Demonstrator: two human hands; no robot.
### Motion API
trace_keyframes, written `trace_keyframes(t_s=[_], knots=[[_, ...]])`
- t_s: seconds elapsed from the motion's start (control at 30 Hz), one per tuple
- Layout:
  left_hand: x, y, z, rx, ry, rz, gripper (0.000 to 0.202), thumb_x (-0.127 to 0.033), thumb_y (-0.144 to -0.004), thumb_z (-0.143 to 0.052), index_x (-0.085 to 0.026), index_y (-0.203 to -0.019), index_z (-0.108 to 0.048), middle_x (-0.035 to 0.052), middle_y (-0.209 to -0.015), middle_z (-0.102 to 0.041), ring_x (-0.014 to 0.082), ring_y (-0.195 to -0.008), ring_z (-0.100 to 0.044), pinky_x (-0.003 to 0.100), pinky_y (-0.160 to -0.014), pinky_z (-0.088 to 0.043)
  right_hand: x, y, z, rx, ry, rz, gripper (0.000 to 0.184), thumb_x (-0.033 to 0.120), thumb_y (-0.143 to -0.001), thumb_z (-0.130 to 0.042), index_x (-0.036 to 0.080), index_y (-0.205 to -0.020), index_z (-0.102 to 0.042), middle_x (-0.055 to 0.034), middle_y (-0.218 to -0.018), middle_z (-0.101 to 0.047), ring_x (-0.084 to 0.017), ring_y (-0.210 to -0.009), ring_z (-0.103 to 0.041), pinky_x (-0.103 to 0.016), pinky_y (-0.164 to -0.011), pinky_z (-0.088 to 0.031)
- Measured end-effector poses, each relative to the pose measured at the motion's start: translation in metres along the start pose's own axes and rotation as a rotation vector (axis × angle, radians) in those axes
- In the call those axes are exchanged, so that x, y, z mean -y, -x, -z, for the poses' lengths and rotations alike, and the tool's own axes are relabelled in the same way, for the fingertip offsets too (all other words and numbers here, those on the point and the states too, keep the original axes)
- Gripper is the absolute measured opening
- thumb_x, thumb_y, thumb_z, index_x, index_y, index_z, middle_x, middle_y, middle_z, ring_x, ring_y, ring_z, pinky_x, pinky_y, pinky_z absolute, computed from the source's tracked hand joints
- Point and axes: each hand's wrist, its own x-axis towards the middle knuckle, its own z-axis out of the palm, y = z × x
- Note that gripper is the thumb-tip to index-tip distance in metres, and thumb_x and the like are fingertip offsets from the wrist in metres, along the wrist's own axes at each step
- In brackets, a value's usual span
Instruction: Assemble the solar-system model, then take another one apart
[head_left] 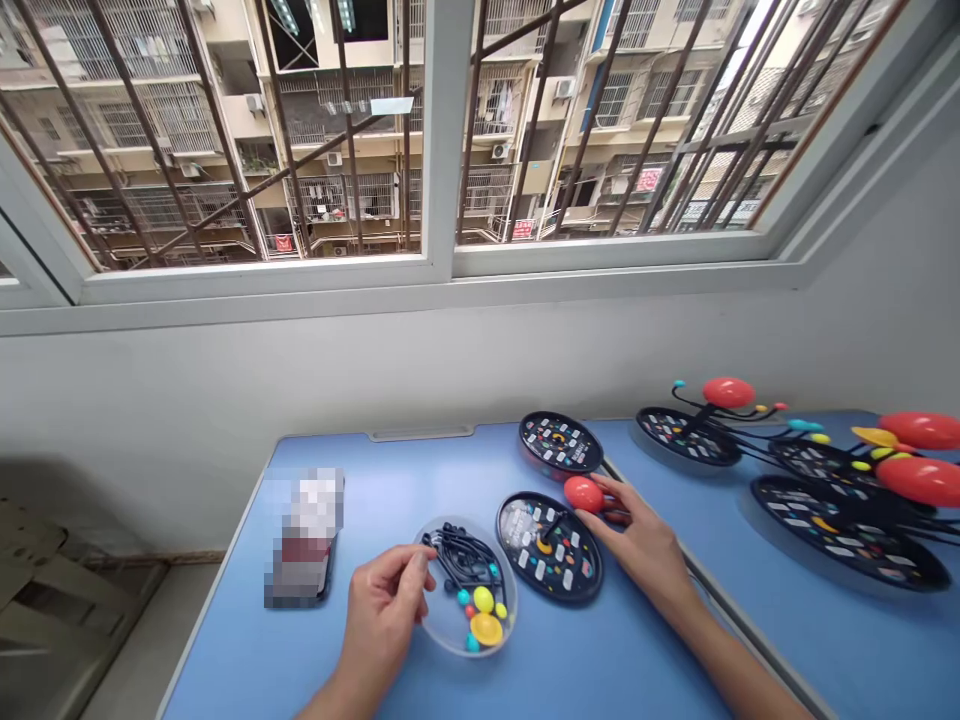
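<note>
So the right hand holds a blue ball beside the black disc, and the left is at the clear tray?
The ball is red, not blue. In the head view, the right hand holds a red ball beside the black disc, and the left hand is at the clear tray.

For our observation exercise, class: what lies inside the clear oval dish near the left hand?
The clear dish holds tangled black rods and small teal, red and yellow balls. The left hand covers its left rim, hiding anything there.
</note>
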Motion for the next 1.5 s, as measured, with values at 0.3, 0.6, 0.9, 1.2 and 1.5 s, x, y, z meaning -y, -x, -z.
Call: trace_keyframes(t_s=[0.3, 0.6, 0.9, 1.2, 1.5], knots=[[0.003, -0.001, 0.002, -0.006, -0.054, -0.005, 0.035, -0.046, -0.076, -0.057, -0.014, -0.081, -0.069, 0.0015, -0.060, -0.058, 0.0102, -0.046, -0.049, 0.021, -0.048, -0.045, 0.003, 0.001, 0.007, 0.004, -0.002, 0.018, 0.049, 0.036, -0.069, -0.056, 0.014, -0.113, -0.054, -0.0097, -0.097, -0.064, -0.020, -0.074, -0.061, -0.035, -0.073, -0.051], [0.005, -0.004, 0.004, -0.023, -0.137, -0.019, 0.037, -0.050, -0.074, -0.057, -0.015, -0.080, -0.069, 0.0015, -0.058, -0.060, 0.0117, -0.045, -0.050, 0.023, -0.048, -0.047, -0.003, 0.004, 0.015, -0.025, 0.001, 0.063, 0.046, 0.032, -0.065, -0.058, 0.018, -0.109, -0.056, -0.0095, -0.099, -0.064, -0.021, -0.077, -0.061, -0.035, -0.069, -0.051], [0.009, -0.004, 0.005, -0.018, -0.164, -0.015, 0.035, -0.048, -0.075, -0.057, -0.016, -0.083, -0.069, 0.0019, -0.061, -0.061, 0.0121, -0.048, -0.051, 0.023, -0.050, -0.048, 0.014, -0.001, 0.027, -0.097, 0.030, 0.089, 0.032, 0.036, -0.070, -0.056, 0.019, -0.097, -0.059, -0.0064, -0.089, -0.066, -0.020, -0.071, -0.061, -0.034, -0.066, -0.050], [0.008, -0.007, 0.006, -0.039, -0.167, -0.045, 0.035, -0.048, -0.074, -0.057, -0.016, -0.081, -0.070, 0.0016, -0.059, -0.060, 0.0118, -0.045, -0.051, 0.023, -0.048, -0.048, 0.016, -0.054, 0.016, -0.111, 0.102, 0.170, 0.029, 0.032, -0.069, -0.055, 0.021, -0.096, -0.058, -0.0052, -0.090, -0.065, -0.022, -0.078, -0.059, -0.036, -0.070, -0.048], [0.002, -0.007, 0.006, -0.051, -0.167, -0.027, 0.036, -0.048, -0.074, -0.056, -0.015, -0.079, -0.069, 0.0011, -0.057, -0.060, 0.0117, -0.044, -0.051, 0.023, -0.047, -0.047, 0.006, -0.053, 0.012, -0.086, 0.159, 0.163, 0.044, 0.030, -0.068, -0.057, 0.020, -0.111, -0.056, -0.0073, -0.095, -0.066, -0.024, -0.081, -0.057, -0.039, -0.074, -0.047]])
